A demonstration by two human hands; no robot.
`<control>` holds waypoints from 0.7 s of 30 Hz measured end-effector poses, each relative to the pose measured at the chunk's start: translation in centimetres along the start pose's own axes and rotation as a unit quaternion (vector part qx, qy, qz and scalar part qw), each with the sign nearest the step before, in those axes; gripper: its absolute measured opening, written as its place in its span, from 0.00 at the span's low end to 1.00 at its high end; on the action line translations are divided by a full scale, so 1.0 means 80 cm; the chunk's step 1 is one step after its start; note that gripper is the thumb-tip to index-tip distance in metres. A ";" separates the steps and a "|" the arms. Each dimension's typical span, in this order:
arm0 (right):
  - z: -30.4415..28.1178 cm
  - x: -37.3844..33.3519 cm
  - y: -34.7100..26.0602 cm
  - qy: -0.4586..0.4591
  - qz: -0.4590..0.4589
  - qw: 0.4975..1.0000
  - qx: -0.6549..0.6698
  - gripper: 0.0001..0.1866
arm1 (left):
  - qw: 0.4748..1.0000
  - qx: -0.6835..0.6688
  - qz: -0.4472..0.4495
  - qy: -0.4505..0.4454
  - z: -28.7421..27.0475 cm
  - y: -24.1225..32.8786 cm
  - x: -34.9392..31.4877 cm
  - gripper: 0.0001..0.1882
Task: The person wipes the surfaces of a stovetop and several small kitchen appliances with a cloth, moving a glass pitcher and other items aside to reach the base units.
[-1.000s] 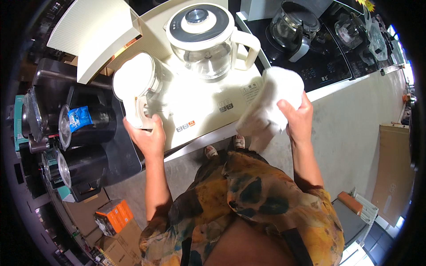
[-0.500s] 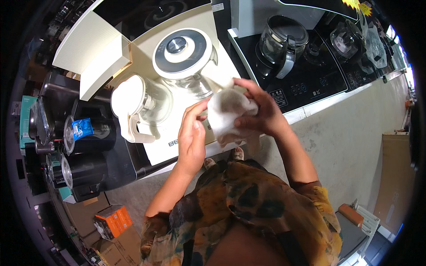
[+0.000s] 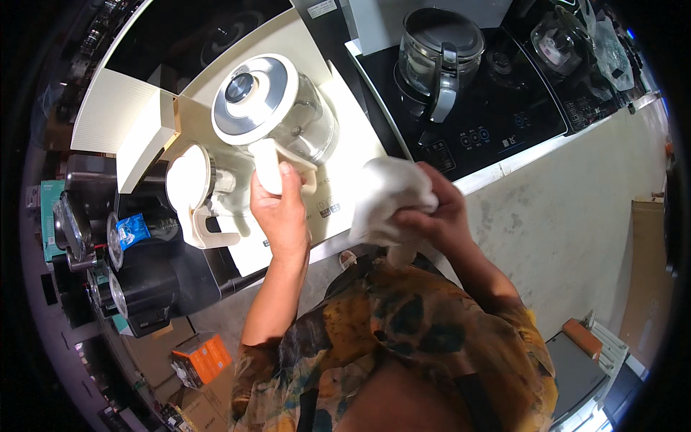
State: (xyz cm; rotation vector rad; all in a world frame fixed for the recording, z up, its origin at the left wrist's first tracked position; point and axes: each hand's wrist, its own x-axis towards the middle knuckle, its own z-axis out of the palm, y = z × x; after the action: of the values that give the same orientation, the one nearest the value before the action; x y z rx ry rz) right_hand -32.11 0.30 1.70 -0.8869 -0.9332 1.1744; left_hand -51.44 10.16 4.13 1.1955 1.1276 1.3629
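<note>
My left hand (image 3: 283, 223) is closed round the cream handle (image 3: 268, 167) of a glass kettle (image 3: 311, 122). The kettle has a grey and white lid (image 3: 253, 97) with a dark knob, and it leans over the cream appliance base (image 3: 335, 169); whether it still touches the base, I cannot tell. A bunched white cloth (image 3: 385, 194) hangs from my right hand (image 3: 445, 216), which grips it in front of the base, apart from the kettle. Just left of my left hand stands a second glass jug (image 3: 229, 191) with a white lid and cream handle, partly covered by the kettle.
To the right, a black appliance (image 3: 489, 108) carries a glass kettle (image 3: 440, 61) with a grey handle. Black canisters (image 3: 147, 284) and a blue packet (image 3: 132, 229) sit at the left. On the floor are an orange box (image 3: 209, 360) and cardboard cartons; pale floor (image 3: 533, 237) runs along the right.
My left hand has moved from beside the cloth onto the kettle's handle, and the kettle has tipped. The cloth in my right hand has shifted slightly right and nearer me.
</note>
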 end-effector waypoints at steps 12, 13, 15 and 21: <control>-0.022 -0.016 0.001 0.075 0.011 0.995 -0.057 0.29 | 0.987 0.128 0.075 0.068 -0.015 -0.019 0.000 0.10; -0.021 -0.014 0.001 0.073 0.008 0.996 -0.059 0.29 | 0.989 0.105 0.079 0.064 -0.015 -0.017 0.002 0.10; -0.018 -0.010 0.002 0.074 0.005 0.996 -0.057 0.29 | 0.993 0.057 0.085 0.057 -0.013 -0.006 0.009 0.11; -0.012 0.001 0.003 0.055 -0.018 0.997 -0.050 0.27 | 0.993 0.067 0.084 0.040 -0.025 0.012 0.012 0.11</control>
State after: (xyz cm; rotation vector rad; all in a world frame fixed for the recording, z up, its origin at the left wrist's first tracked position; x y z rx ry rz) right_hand -31.31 0.32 1.17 -1.0013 -0.9208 1.0439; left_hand -53.55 10.93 5.02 1.3680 1.2123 1.4939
